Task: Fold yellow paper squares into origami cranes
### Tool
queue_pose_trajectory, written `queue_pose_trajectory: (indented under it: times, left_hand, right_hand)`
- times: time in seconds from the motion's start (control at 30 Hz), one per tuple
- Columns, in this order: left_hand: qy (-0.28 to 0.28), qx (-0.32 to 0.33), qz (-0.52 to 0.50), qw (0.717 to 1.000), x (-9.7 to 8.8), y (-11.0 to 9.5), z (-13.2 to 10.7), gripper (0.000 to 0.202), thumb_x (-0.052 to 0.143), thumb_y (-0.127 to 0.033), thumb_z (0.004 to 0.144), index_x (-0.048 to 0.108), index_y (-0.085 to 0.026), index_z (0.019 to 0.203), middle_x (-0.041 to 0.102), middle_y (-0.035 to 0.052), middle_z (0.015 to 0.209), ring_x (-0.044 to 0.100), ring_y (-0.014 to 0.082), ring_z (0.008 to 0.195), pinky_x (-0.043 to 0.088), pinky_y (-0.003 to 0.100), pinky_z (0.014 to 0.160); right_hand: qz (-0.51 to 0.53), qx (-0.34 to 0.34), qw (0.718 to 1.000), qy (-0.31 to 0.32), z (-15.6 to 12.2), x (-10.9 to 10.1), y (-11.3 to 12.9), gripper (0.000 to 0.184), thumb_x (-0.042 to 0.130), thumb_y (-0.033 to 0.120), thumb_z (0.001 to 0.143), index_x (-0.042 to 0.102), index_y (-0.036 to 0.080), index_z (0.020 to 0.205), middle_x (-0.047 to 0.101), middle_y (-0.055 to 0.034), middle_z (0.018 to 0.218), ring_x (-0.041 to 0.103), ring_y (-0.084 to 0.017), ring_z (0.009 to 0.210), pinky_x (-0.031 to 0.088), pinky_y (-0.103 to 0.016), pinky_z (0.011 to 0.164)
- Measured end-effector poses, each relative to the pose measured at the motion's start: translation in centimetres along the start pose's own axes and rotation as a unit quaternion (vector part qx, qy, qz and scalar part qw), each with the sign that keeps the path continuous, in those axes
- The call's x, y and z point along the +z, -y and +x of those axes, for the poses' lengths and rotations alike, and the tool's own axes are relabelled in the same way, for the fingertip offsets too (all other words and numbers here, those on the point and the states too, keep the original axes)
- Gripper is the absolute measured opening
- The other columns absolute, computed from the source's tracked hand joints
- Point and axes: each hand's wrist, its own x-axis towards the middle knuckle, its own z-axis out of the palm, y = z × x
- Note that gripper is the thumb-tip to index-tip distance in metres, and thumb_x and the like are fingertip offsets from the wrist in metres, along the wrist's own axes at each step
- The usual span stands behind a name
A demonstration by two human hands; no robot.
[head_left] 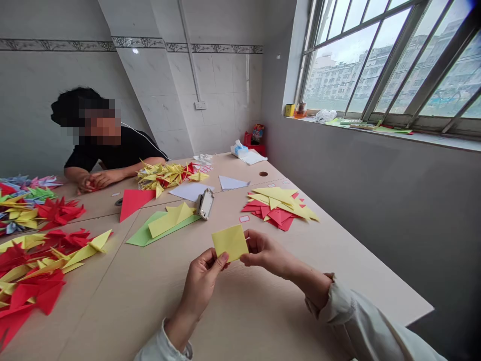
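Note:
A small square of yellow paper point(230, 242) is held up above the pale wooden table point(240, 321). My left hand point(201, 286) pinches its lower left edge between thumb and fingers. My right hand point(265, 252) grips its right edge from the other side. Just beyond my hands, a grey metal stapler point(205, 203) lies on the table. To its left, folded yellow paper point(169, 220) rests on a green sheet point(150, 235). Loose red and yellow paper triangles point(278, 208) lie ahead and to the right.
A co-worker in a black shirt point(112, 155) sits across the table, hands together point(93, 180). Heaps of folded paper shapes point(33, 260) fill the left side, with a yellow-and-red heap point(165, 175) further on. A tissue box point(239, 149) stands far back. The table's right edge point(356, 255) runs along a grey wall.

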Motion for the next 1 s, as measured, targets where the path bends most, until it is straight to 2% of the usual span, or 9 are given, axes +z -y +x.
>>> queue_pose_trajectory:
  times: [0.07,0.2,0.27,0.37,0.47,0.53,0.63,0.83,1.0]
  left_hand:
    - [-0.016,0.013,-0.005,1.000,-0.3,0.3,0.1,0.025,0.063,-0.038,0.078,0.065,-0.016,0.090,0.058,0.0002,0.075,0.049,0.0140,0.073,0.040,0.025,0.069]
    - [-0.041,0.020,-0.037,0.998,-0.3,0.7,0.3,0.024,0.064,-0.037,0.078,0.064,-0.017,0.091,0.057,0.0001,0.076,0.050,0.0147,0.076,0.041,0.025,0.070]
    - [-0.040,0.020,-0.032,0.999,0.0,0.7,0.3,0.023,0.063,-0.037,0.078,0.064,-0.016,0.087,0.057,0.0003,0.076,0.049,0.0143,0.075,0.040,0.025,0.069]
    - [-0.034,0.031,-0.008,0.999,0.3,0.7,0.2,0.021,0.062,-0.037,0.080,0.064,-0.016,0.082,0.057,0.0002,0.074,0.048,0.0138,0.073,0.039,0.024,0.068]
    - [-0.044,0.037,0.004,0.998,0.4,0.7,0.2,0.022,0.062,-0.038,0.079,0.064,-0.017,0.082,0.058,0.0004,0.075,0.048,0.0143,0.074,0.039,0.024,0.068]
    - [-0.057,0.038,0.009,0.998,0.2,0.8,0.3,0.022,0.063,-0.039,0.079,0.064,-0.017,0.080,0.057,0.0001,0.073,0.048,0.0144,0.073,0.039,0.024,0.067]
    - [-0.071,0.039,0.006,0.997,-0.1,0.8,0.5,0.023,0.063,-0.039,0.078,0.064,-0.017,0.079,0.057,0.0000,0.073,0.047,0.0143,0.073,0.039,0.024,0.068]
    - [-0.055,0.014,-0.034,0.998,-0.7,0.1,0.6,0.024,0.067,-0.040,0.074,0.067,-0.016,0.075,0.056,-0.0002,0.068,0.047,0.0141,0.071,0.038,0.024,0.068]
    - [-0.017,-0.003,-0.044,0.999,-1.0,-0.1,0.7,0.023,0.068,-0.040,0.073,0.066,-0.017,0.073,0.052,-0.0017,0.065,0.044,0.0128,0.068,0.037,0.024,0.065]
  right_hand:
    - [-0.005,-0.020,0.999,-0.031,0.0,-0.7,0.4,0.024,0.060,0.014,0.071,0.052,0.019,0.092,0.051,0.0044,0.066,0.046,-0.010,0.061,0.037,-0.023,0.058]
    - [-0.103,-0.095,0.976,-0.168,0.1,-1.1,0.8,0.020,0.051,0.013,0.076,0.051,0.020,0.094,0.049,0.0039,0.067,0.045,-0.010,0.060,0.039,-0.024,0.058]
    - [-0.206,-0.160,0.943,-0.207,0.0,-0.4,0.4,0.023,0.050,0.018,0.081,0.053,0.021,0.103,0.054,-0.0003,0.078,0.049,-0.013,0.067,0.043,-0.027,0.062]
    - [-0.379,-0.238,0.869,-0.212,-0.2,1.3,-0.4,0.046,0.053,0.025,0.084,0.042,0.022,0.129,0.053,-0.0097,0.115,0.052,-0.021,0.096,0.046,-0.035,0.080]
    - [-0.503,-0.247,0.799,-0.216,-0.4,2.6,-1.1,0.064,0.054,0.026,0.085,0.024,0.021,0.142,0.042,-0.0130,0.134,0.042,-0.029,0.117,0.040,-0.045,0.094]
    - [-0.544,-0.235,0.777,-0.210,-0.5,3.0,-1.2,0.070,0.054,0.026,0.084,0.018,0.020,0.144,0.038,-0.0137,0.139,0.040,-0.031,0.120,0.038,-0.049,0.095]
    - [-0.535,-0.251,0.784,-0.188,-0.7,3.2,-1.2,0.067,0.054,0.023,0.084,0.021,0.020,0.142,0.036,-0.0138,0.140,0.038,-0.031,0.122,0.038,-0.049,0.096]
    - [-0.393,-0.315,0.847,-0.169,-0.8,2.2,-1.1,0.028,0.053,0.014,0.085,0.052,0.023,0.111,0.042,-0.0107,0.127,0.043,-0.023,0.118,0.046,-0.037,0.090]
    - [-0.405,-0.319,0.843,-0.155,-0.6,1.4,-0.6,0.012,0.052,0.016,0.087,0.061,0.022,0.090,0.040,-0.0083,0.132,0.040,-0.023,0.121,0.046,-0.037,0.088]
